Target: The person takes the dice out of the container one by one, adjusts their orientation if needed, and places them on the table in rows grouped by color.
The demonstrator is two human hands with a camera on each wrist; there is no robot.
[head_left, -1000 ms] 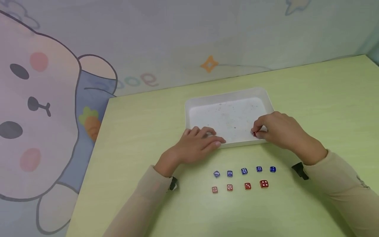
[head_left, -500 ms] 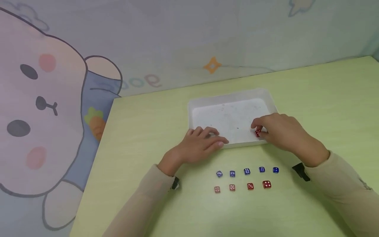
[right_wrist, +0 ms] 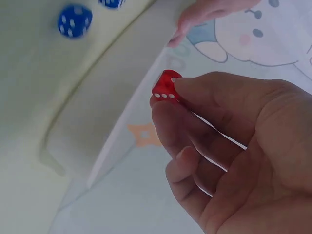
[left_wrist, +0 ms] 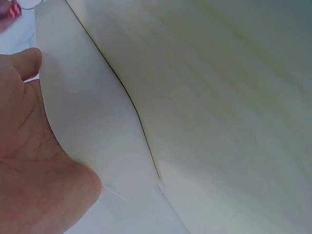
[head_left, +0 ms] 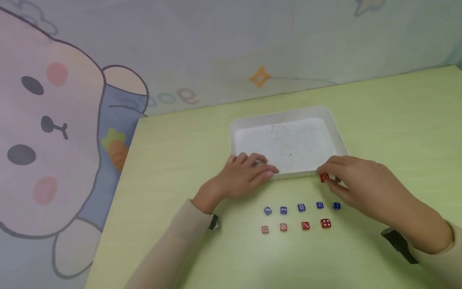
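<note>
While the right hand [head_left: 364, 182] hovers just in front of the near right corner of the white tray [head_left: 339, 132], its thumb and fingertips pinch a red die [head_left: 324, 177], which hangs off the table just outside the tray's front rim. The right wrist view shows the same die [right_wrist: 166, 86] clamped between thumb and forefinger, with a row of three white pips facing the camera (the other faces are hidden by the fingers [right_wrist: 204, 97]).

The left hand [head_left: 242, 178] rests palm down at the tray's near left corner, fingers loosely extended over the rim and holding nothing; in the left wrist view the palm [left_wrist: 34, 165] lies against the tray's pale wall [left_wrist: 92, 126].

On the green table [head_left: 180, 160], nearer the person than the tray, two rows of dice lie side by side. The far row has five blue dice [head_left: 301, 207], running from a pale one on the left to a darker one on the right, which sits just below the right hand's fingers. The near row has four red dice [head_left: 305, 225], the rightmost of them looking the largest and showing four pips. The spot at the right end of the red row, below the last blue die, is bare table.

Both forearms wear beige sleeves [head_left: 180, 237], with a dark strap [head_left: 398, 245] at the right wrist. A cartoon rabbit backdrop [head_left: 47, 132] stands behind the table.
</note>
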